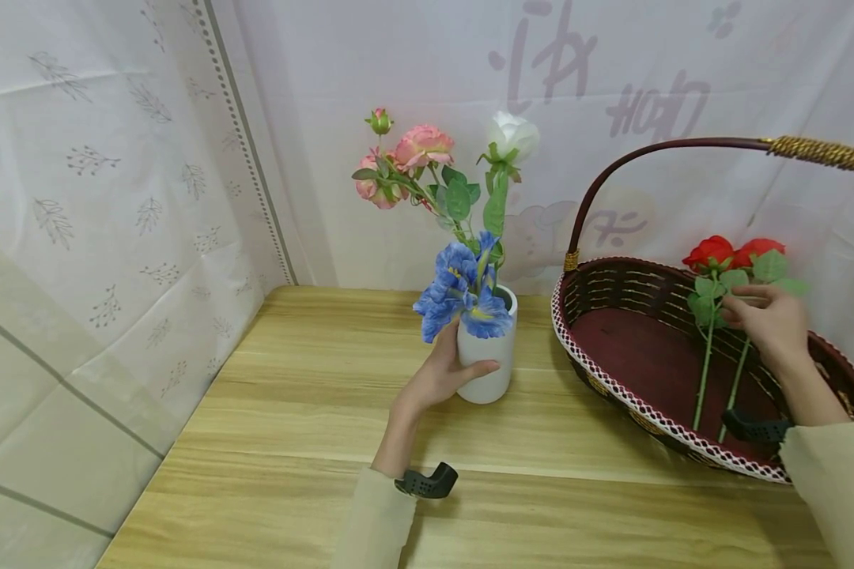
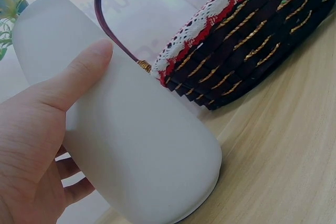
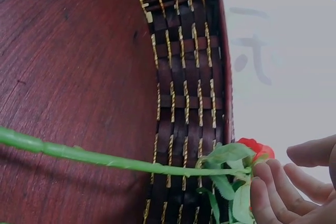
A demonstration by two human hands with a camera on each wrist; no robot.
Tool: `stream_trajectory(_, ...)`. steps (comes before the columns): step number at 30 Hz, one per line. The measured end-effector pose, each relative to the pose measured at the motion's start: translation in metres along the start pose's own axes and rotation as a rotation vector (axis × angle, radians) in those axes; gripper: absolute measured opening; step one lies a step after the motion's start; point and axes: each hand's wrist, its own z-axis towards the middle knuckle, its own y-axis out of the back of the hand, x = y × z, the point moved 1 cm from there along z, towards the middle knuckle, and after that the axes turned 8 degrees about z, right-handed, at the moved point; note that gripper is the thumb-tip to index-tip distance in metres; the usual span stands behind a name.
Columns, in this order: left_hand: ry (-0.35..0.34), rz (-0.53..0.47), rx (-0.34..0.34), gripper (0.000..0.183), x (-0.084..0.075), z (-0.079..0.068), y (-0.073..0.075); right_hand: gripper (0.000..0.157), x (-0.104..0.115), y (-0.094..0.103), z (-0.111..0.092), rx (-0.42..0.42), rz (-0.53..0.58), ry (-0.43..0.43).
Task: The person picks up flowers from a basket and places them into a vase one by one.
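Observation:
My left hand (image 1: 430, 383) grips a white vase (image 1: 485, 381) standing on the table, thumb across its front in the left wrist view and fingers partly hidden behind. A blue iris (image 1: 462, 288), pink roses (image 1: 425, 147) and a white rose (image 1: 514, 136) rise from the vase. Over a woven basket (image 1: 626, 340), my right hand (image 1: 772, 320) is at the leaves just below two red roses (image 1: 709, 253). In the right wrist view its thumb stands apart from the fingers, beside one red rose (image 3: 257, 148) and its green stem (image 3: 105, 160); nothing is pinched there.
The basket has a lace-trimmed rim and a tall arched handle (image 1: 655, 150) wrapped in gold cord. It stands to the right of the vase on the wooden table (image 1: 292, 395). Patterned white curtains (image 1: 341, 158) hang behind and at the left.

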Motion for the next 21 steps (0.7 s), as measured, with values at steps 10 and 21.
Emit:
stream_trajectory(10, -0.004, -0.012, 0.000, 0.074, -0.024, -0.005, 0.006, 0.054, -0.009, 0.000, 0.006, 0.050, -0.117, -0.027)
stream_trajectory(21, 0.006, -0.017, 0.006, 0.073, -0.025, -0.004, 0.007, 0.053, -0.015, 0.002, 0.009, 0.123, -0.246, -0.113)
